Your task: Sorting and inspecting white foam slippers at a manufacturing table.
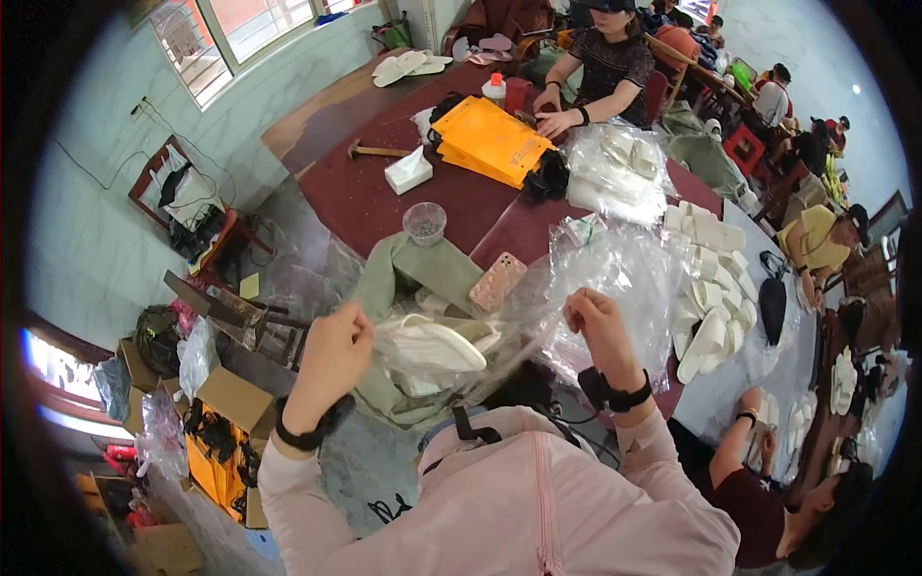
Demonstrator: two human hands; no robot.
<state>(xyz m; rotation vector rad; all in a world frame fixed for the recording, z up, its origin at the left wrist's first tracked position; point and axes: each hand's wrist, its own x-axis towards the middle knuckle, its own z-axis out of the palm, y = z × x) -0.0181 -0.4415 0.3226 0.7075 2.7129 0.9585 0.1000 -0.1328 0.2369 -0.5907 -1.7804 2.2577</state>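
Observation:
A pair of white slippers (437, 343) lies inside a clear plastic bag (523, 336) in front of my body. My left hand (336, 353) is closed in a pinch on the bag's left side. On the other side, my right hand (597, 324) pinches the thin film, which stretches between the two hands. Beneath the bag is a green-grey cloth (386, 278) hanging over the table edge. A phone in a pink patterned case (497, 280) rests just beyond the slippers.
The dark red table (351, 197) holds a round clear tub (424, 223), tissue pack (409, 171), hammer (379, 151) and orange bags (495, 134). Clear bags (615, 298) and piled white slippers (715, 298) lie to the right. Co-workers sit across and to the right; boxes (235, 398) stand left.

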